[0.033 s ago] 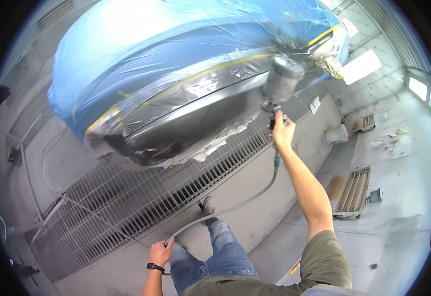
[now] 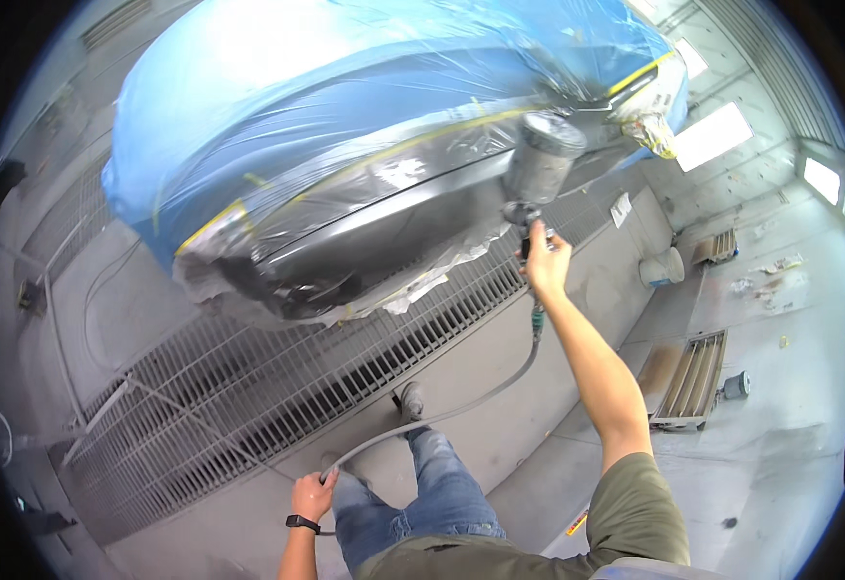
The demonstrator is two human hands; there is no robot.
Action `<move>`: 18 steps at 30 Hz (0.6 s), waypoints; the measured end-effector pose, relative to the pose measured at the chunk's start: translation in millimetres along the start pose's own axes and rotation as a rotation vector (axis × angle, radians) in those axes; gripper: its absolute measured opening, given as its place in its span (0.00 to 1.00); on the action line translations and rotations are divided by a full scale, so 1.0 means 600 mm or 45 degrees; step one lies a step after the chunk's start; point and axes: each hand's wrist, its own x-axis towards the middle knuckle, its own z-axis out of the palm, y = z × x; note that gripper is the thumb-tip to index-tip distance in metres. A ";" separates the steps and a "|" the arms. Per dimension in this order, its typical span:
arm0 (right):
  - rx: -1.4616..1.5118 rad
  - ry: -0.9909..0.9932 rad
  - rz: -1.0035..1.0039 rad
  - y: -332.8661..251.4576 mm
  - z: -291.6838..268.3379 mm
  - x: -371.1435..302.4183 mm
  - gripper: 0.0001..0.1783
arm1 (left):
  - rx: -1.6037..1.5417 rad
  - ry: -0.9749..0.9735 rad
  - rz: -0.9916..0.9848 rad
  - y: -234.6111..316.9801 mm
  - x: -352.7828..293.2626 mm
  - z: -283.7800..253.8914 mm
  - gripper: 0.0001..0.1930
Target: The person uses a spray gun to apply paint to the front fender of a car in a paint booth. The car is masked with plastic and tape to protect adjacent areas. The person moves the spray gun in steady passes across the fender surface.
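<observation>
My right hand (image 2: pixel 546 263) is wrapped round the grip of a paint spray gun (image 2: pixel 524 215), held out at arm's length. Its large grey cup (image 2: pixel 544 159) stands on top, in front of a car's dark, glossy lower panel (image 2: pixel 393 224); the gap between gun and panel is hard to judge. Blue plastic sheeting (image 2: pixel 297 106) and yellow tape cover the car around that panel. From the gun's grip a grey air hose (image 2: pixel 461 406) with a green coupling curves down to my left hand (image 2: pixel 313 495), whose fingers close round it beside my thigh.
A slatted floor grate (image 2: pixel 364 353) runs below the car. Along the right side are a white bucket (image 2: pixel 662 268), a louvred vent (image 2: pixel 690 382) and a small grey cup (image 2: pixel 736 385). A metal-tube stand (image 2: pixel 63 353) is at the left. Torn masking film (image 2: pixel 422 293) hangs under the panel.
My right hand and the spray gun have shifted slightly left along the panel. The car appears a little farther right in view. My left hand keeps its hold on the hose.
</observation>
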 end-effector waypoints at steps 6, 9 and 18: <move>-0.037 -0.472 -0.008 -0.097 0.166 -0.240 0.20 | 0.069 -0.018 -0.075 -0.201 -0.108 0.005 0.34; -0.155 -0.605 -0.171 -0.128 0.251 -0.324 0.21 | 0.086 -0.021 -0.133 -0.263 -0.151 0.017 0.34; 0.117 -0.964 -0.110 -0.143 0.355 -0.313 0.22 | -0.021 -0.084 -0.243 -0.245 -0.192 0.052 0.34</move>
